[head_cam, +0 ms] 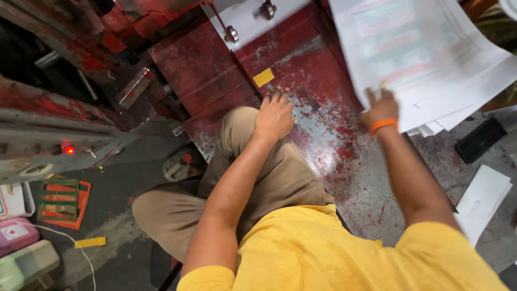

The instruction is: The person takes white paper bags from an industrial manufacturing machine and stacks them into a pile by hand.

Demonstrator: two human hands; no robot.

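Red-stained steel makes up the worn machine bed (328,134) that fills the middle of the head view, its paint rubbed through to bare grey metal in patches. The left hand (274,116) lies flat on that bed, palm down, fingers loosely spread and closed on nothing, just below a small yellow tag (263,77) stuck to the red surface. The right hand (381,108), with an orange band (383,125) around its wrist, is raised to the lower edge of a stack of large printed sheets (425,54); its fingers press against the underside of the paper and its thumb cannot be seen, so it grips or props the sheets, though the exact hold cannot be told. The stack lies at the upper right, over the far right part of the bed, its top sheet blurred and showing pale pink and green print. Above the left hand a grey metal plate (247,19) carries two round bolts. The person wears a yellow shirt (323,253) and khaki trousers (269,178), with one knee bent up beside the bed. A black flat object (479,140) and a white sheet (482,202) lie on the grey surface to the right. At the left, a small red lamp (69,150) glows on the machine frame, and coloured cards (59,200) lie on the floor.
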